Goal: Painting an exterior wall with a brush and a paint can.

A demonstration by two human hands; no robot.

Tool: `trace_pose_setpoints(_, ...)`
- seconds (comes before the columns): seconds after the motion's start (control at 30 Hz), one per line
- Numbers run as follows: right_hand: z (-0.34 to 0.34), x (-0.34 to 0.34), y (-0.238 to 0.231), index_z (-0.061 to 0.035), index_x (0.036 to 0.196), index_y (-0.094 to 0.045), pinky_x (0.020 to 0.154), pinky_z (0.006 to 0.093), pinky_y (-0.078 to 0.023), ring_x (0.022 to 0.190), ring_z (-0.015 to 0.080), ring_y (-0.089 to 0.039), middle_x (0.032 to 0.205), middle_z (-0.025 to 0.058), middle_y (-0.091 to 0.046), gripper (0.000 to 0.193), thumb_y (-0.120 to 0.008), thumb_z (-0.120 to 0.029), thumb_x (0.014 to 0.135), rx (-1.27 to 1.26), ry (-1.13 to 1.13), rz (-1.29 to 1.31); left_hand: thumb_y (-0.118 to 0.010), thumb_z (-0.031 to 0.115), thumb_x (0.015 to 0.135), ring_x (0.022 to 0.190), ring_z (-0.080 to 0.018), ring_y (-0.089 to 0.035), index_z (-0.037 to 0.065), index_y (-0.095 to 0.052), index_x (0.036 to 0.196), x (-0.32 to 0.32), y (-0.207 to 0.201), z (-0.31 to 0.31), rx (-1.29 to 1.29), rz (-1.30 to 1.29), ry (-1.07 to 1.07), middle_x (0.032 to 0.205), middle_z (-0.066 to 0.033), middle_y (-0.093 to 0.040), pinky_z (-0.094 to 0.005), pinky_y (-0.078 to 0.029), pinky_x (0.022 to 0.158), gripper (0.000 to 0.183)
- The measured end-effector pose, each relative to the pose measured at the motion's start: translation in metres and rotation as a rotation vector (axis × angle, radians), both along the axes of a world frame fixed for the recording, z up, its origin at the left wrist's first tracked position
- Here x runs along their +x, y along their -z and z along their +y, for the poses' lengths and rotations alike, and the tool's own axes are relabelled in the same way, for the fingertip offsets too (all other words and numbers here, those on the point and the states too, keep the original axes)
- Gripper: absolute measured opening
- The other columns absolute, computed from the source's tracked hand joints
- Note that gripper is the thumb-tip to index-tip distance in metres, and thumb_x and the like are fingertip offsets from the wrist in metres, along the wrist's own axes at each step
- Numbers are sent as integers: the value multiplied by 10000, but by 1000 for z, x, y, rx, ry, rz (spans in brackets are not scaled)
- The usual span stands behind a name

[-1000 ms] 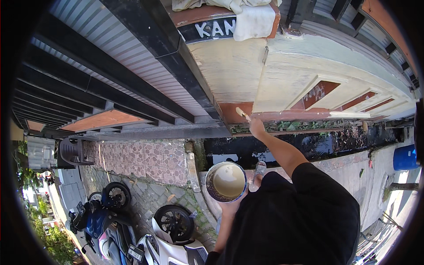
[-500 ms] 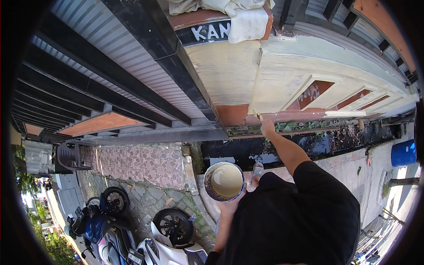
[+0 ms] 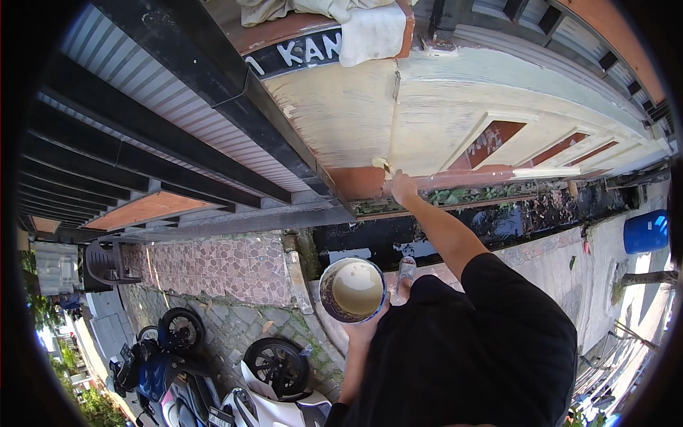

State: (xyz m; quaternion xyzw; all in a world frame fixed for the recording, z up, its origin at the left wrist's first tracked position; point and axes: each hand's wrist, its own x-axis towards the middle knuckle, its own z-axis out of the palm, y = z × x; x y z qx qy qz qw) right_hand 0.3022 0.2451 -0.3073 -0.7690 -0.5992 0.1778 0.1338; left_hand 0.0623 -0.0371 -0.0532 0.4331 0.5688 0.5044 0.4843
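Note:
My left hand grips a round paint can from below, with cream paint inside. Stretched out in front, my right hand is closed on a paintbrush. Its bristle end meets the low wall at the lower edge of the cream coat, where a reddish-brown strip shows bare. The brush handle is mostly hidden in my fingers. Further right, the wall has raised cream frames around reddish-brown slanted panels.
A ditch with dark water runs between me and the wall. A black metal fence stands at the left. Parked motorcycles are lower left, a blue barrel far right. Cloths hang on the wall top.
My right hand and the brush have moved left and up along the wall, onto the edge of the reddish-brown strip. The view has shifted slightly; the can is still in my left hand.

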Motion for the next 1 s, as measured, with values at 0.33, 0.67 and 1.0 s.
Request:
trace_pose_setpoints(0.33,4,-49,30,31,1128,-629,838,576,-603,940,465,-759,966,309,-742,271,-606,-229,1056,-79,-217,81,-929,21,795,1094,-176,-701,17,-659,1290,2,-7,-4,-30,14,13,1196,-58,-730,-360,-557,1009,564)
trace_pose_setpoints(0.67,-34,38,30,8,1166,-665,877,528,-631,1011,427,-775,1051,270,-772,224,-508,-114,1063,-107,267,18,-934,23,784,1088,-177,-701,16,-663,1287,-3,-1,-6,4,50,-1,1194,-60,-730,-354,-560,997,571)
trace_pose_setpoints(1.0,38,-111,2,19,1144,-684,863,541,-630,1005,445,-773,1058,283,-770,241,-534,-147,1056,-110,-248,170,-963,73,768,1094,-176,-695,29,-631,1329,-11,4,-14,-65,128,15,1221,-55,-723,-355,-556,999,652)
